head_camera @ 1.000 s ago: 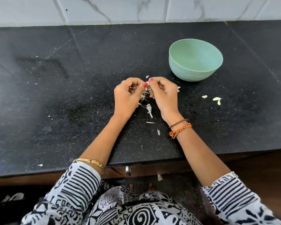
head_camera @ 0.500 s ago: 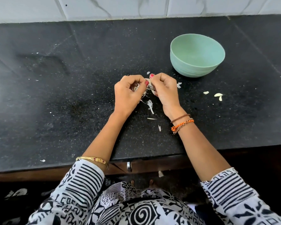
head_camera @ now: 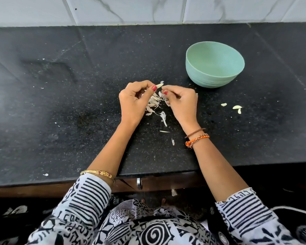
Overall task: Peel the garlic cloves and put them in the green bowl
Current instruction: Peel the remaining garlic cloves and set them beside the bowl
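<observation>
Here, both hands are working close together over the middle of the black speckled desk (head_camera: 60,121). The left hand (head_camera: 133,101) is pinching a pale garlic clove (head_camera: 159,85) between its thumb and curled fingers, the clove's pointed end sticking out toward the right. The right hand (head_camera: 181,101) is sitting just beside it with its fingers curled inward, its fingertips meeting near the clove; whether it is gripping the clove itself or a bit of skin is too small to tell. Thumbnails on both hands are showing red polish.

Under and between the hands a loose pile of papery garlic peels (head_camera: 155,103) is lying on the desk, with a few longer strips (head_camera: 163,117) trailing toward the person and two small slivers lying nearer the desk's front edge. The green bowl (head_camera: 215,64) is standing upright on the desk, beyond and to the right of the right hand and apart from it; nothing is showing inside it. To the right of the hands, three small pale pieces (head_camera: 237,107) are lying on the desk, in front of the bowl.

A gold bangle (head_camera: 97,173) is sitting on the left forearm, and a brown band and an orange braided thread (head_camera: 196,139) are circling the right wrist. Black-and-white patterned sleeves (head_camera: 85,195) are covering the upper arms. White marbled tiles (head_camera: 131,9) are running along the wall behind the desk.
</observation>
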The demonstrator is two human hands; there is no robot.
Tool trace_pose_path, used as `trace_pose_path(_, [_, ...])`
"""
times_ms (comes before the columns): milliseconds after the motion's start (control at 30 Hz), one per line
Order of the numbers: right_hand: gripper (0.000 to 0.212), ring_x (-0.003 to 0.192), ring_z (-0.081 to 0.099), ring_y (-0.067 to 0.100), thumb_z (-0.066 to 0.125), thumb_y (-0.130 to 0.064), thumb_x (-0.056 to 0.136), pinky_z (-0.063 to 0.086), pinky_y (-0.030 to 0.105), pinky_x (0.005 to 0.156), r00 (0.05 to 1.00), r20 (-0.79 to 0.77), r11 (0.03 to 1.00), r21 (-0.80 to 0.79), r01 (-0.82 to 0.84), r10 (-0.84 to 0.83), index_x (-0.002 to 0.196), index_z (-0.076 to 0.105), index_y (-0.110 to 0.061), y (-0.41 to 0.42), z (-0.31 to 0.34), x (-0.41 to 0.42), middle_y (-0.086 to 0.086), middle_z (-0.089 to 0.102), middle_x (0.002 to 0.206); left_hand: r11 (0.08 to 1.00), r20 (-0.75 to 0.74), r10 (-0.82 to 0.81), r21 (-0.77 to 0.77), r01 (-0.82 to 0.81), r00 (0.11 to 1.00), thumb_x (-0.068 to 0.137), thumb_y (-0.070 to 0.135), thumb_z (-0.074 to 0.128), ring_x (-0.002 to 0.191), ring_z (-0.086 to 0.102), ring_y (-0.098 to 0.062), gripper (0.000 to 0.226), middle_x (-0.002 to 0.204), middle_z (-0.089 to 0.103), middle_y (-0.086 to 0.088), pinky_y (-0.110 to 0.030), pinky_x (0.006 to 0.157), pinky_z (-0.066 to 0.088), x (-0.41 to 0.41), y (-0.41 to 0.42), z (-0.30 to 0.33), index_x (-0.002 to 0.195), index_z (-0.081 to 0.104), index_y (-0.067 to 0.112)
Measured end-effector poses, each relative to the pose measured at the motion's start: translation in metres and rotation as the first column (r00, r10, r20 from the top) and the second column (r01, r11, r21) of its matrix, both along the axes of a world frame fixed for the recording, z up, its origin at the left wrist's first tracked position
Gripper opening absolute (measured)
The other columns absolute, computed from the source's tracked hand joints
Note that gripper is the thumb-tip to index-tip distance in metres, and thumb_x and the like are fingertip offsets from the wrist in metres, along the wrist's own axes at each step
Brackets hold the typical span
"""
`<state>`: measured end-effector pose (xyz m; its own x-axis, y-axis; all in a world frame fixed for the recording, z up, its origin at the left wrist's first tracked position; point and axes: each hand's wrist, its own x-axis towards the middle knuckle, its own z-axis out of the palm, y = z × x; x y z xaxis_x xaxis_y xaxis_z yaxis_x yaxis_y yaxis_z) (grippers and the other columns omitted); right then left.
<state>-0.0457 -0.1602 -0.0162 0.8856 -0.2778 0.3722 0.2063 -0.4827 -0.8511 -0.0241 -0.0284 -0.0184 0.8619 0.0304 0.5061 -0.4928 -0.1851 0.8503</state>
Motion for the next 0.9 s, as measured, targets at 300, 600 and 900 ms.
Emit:
trace_pose_path(300, [0.018, 0.076, 0.062, -0.004, 0.057, -0.003, 0.088, 0.049, 0.014, 0.07, 0.983, 0.002, 0.946, 0.271, -0.175, 0.182, 0.104, 0.065, -0.01, -0.001, 0.006, -0.003, -0.004, 0.066, 0.086, 1.0, -0.036, -0.015, 0.009, 0.016, 0.999, 0.078, 0.022, 0.067, 0.069, 0.054, -0.009, 0.008, 0.07, 0.064, 0.026, -0.031, 0.066, 0.045, 0.001, 0.0, -0.003, 0.085, 0.069, 0.023])
trace_pose_path(600, [0.018, 0.068, 0.062, -0.002, 0.064, 0.001, 0.08, 0.051, 0.022, 0.069, 1.0, 0.006, 0.935, 0.355, -0.015, 0.014, 0.088, 0.071, -0.012, -0.003, 0.012, -0.006, -0.007, 0.068, 0.076, 0.996, -0.008, 0.014, 0.084, -0.013, 1.0, 0.083, 0.015, 0.063, 0.083, 0.058, -0.016, 0.013, 0.082, 0.064, 0.02, -0.025, 0.07, 0.044, 0.001, -0.002, -0.006, 0.092, 0.072, 0.019])
trace_pose_path(900, [0.013, 0.065, 0.061, 0.009, 0.069, -0.009, 0.072, 0.052, 0.025, 0.069, 0.804, -0.101, 0.754, 0.295, 0.587, -0.586, 0.085, 0.071, -0.01, -0.075, 0.014, -0.03, -0.001, 0.066, 0.071, 0.952, 0.059, -0.009, 0.307, -0.01, 0.998, 0.075, 0.004, 0.063, 0.084, 0.053, -0.005, 0.026, 0.092, 0.065, 0.01, -0.022, 0.074, 0.042, -0.001, -0.02, -0.001, 0.099, 0.07, 0.01])
